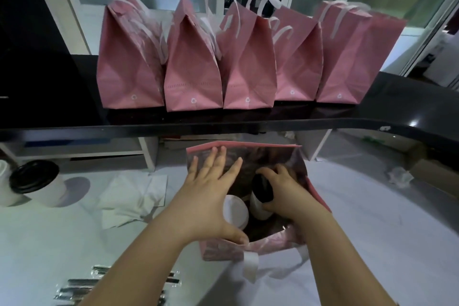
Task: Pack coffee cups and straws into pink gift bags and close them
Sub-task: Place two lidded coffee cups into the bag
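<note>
1. hands at work: the left hand [208,196] is spread flat, fingers straight, inside the mouth of the open pink bag [223,251]. its fingertips lie against the far wall and its thumb presses the near rim, so the mouth is propped wide.
2. the right hand [285,194] is curled round the black-lidded cup [260,196], fingers over the lid and thumb on the white side. the cup sits inside the bag, just right of the left hand.
3. a second cup [236,211], white on top, stands in the bag under the left palm, close beside the held one; i cannot tell if they touch.
4. the cups look light and thin-walled, so a hard squeeze would likely dent them and a pull on the lid might pop it. a hold on the body below the lid seems safer. whether they are filled cannot be seen.
5. the bag looks soft and floppy and will probably sag without a prop. the rim, or the white handles [250,262] hanging below the left thumb, are the places to take it.
6. wrapped straws [79,288] lie on the counter [372,218] beside the left forearm. they look shiny, light and likely slippery, so a pinch suits them.
7. well beyond the fingertips, five packed bags [193,69] stand on the black shelf [397,112]. spare cups [34,181] stand far to the left of the left hand.
</note>
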Available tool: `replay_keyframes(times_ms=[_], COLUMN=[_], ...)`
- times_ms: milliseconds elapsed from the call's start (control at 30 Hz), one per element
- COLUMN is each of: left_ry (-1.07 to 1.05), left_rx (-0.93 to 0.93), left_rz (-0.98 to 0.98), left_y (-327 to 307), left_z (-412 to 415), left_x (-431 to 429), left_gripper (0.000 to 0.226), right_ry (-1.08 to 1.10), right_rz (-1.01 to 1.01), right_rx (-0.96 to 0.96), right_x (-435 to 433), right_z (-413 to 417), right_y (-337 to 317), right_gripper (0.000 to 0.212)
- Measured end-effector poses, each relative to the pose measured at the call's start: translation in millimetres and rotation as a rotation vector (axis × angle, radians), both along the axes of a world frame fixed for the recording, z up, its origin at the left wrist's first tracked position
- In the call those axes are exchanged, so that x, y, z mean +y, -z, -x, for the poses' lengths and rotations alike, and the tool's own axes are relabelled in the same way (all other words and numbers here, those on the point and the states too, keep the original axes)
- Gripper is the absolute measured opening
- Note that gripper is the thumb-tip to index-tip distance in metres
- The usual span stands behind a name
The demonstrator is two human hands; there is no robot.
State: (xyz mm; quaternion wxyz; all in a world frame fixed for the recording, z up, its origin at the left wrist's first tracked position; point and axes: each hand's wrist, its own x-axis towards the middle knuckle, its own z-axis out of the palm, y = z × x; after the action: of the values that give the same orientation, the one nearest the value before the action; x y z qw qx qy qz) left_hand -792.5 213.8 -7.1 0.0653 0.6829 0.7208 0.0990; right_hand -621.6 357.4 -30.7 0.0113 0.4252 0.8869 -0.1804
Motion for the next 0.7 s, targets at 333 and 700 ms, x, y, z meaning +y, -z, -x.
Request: replay_keyframes(times_ms=[333,700], left_ry=[-0.041,-0.046], left_rx=[0.011,0.061], left_rz=[0.005,-0.018], left_y=[0.6,0.4], left_z=[-10.0,-12.7], left_x=[-5.6,-10.9], left_gripper=[0.140,0.132], right_ry=[-0.121,-0.158], right_rz=[-0.075,0.072], right_rx=[-0.218,-0.285], right_x=[-28.1,-30.9], right_z=[-16.0,-16.1], right_y=[41.5,45.8], right_gripper=[0.091,0.087])
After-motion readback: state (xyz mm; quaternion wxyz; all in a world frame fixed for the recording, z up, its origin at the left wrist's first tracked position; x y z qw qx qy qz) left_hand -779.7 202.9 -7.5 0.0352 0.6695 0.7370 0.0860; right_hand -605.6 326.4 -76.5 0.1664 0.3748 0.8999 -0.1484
